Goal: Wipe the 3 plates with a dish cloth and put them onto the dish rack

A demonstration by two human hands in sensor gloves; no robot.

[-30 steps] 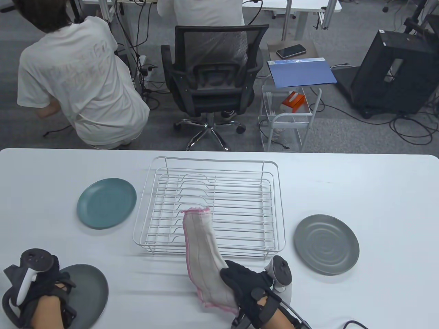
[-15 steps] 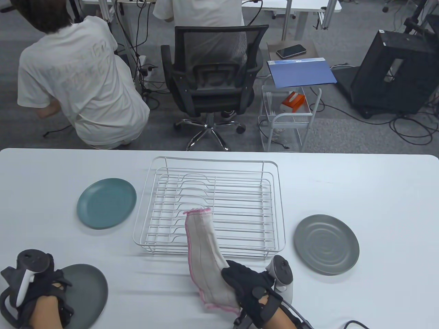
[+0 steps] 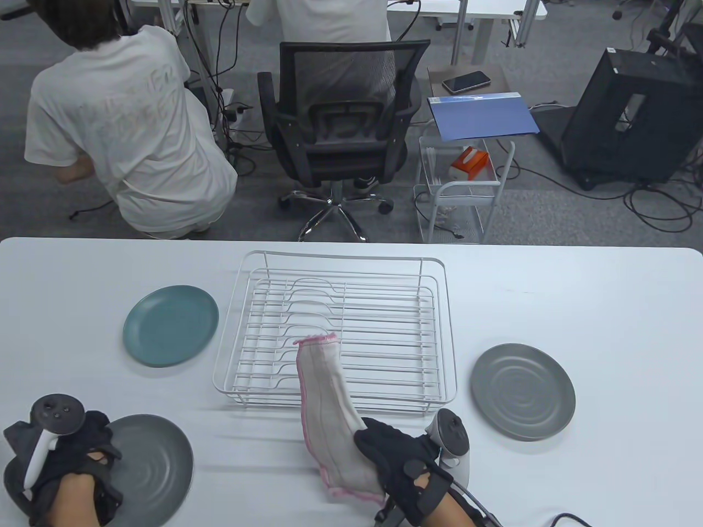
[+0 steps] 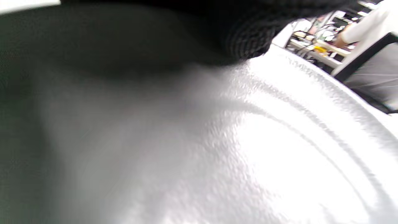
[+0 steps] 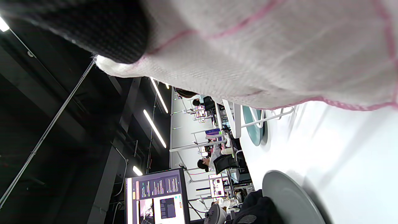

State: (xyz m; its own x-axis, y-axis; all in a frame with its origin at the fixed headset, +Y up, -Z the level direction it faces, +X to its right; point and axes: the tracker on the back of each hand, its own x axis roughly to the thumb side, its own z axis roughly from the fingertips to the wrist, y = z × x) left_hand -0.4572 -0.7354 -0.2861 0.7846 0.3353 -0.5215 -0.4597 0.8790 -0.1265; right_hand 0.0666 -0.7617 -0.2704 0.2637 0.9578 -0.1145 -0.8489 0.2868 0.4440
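— Where is the dish cloth?
— The right hand grips it, its free end reaching over the dish rack.
— And the left hand?
— It holds the near-left grey plate by its rim; the teal plate and other grey plate lie flat beside the rack.
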